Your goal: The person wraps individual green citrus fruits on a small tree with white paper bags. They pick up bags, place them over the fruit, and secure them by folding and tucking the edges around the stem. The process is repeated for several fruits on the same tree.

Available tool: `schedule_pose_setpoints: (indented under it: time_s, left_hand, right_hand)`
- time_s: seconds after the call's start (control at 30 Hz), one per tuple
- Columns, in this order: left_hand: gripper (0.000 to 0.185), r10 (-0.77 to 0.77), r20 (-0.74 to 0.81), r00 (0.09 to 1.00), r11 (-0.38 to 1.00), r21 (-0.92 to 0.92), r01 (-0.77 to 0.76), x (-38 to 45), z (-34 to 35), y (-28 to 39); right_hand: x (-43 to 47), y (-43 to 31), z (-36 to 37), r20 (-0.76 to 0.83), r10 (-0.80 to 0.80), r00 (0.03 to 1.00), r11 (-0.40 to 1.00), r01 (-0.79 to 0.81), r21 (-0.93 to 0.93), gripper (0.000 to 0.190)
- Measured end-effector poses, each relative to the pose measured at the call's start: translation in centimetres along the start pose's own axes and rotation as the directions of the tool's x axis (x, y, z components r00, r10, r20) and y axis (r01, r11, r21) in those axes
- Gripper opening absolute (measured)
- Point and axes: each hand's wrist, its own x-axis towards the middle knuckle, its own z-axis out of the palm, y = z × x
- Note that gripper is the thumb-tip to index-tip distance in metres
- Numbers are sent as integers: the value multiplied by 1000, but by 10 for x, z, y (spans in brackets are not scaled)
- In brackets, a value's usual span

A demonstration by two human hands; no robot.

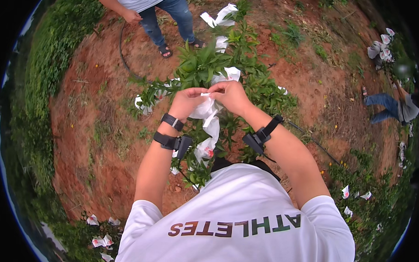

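Note:
A white bag point(205, 109) hangs on the leafy citrus tree point(205, 61) in front of me. My left hand point(187, 101) pinches its gathered top between thumb and fingers. From the other side, my right hand point(232, 97) grips the same top edge, and the fingertips of both hands almost meet. Just below hangs another white bag point(205, 148) with red printing, close to my shirt. One more white bag point(228, 74) sits among the leaves right behind my hands. Whatever is inside the bags is hidden. A green fruit point(188, 67) shows among the leaves.
A person in jeans point(175, 17) stands beyond the tree. Another person point(390, 106) is at the far right near a bagged tree point(385, 50). A black hose point(313, 138) crosses the red soil point(90, 161). More bagged trees stand at lower left and right.

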Motion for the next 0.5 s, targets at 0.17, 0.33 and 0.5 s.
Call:
schedule_pose_setpoints:
  time_s: [0.17, 0.33, 0.5]
  left_hand:
    - [32, 77, -146, 986, 997, 2, -78, -10, 5, -7]
    - [29, 222, -264, 939, 954, -140, -265, -39, 11, -12]
    - [26, 105, -150, 983, 770, -613, -175, -51, 34, -22]
  right_hand:
    - [-7, 2, 0, -142, -57, 988, 995, 46, -83, 15]
    - [-40, 22, -17, -192, 15, 981, 963, 37, 266, 43]
    - [-88, 28, -12, 120, 31, 992, 909, -78, 410, 86]
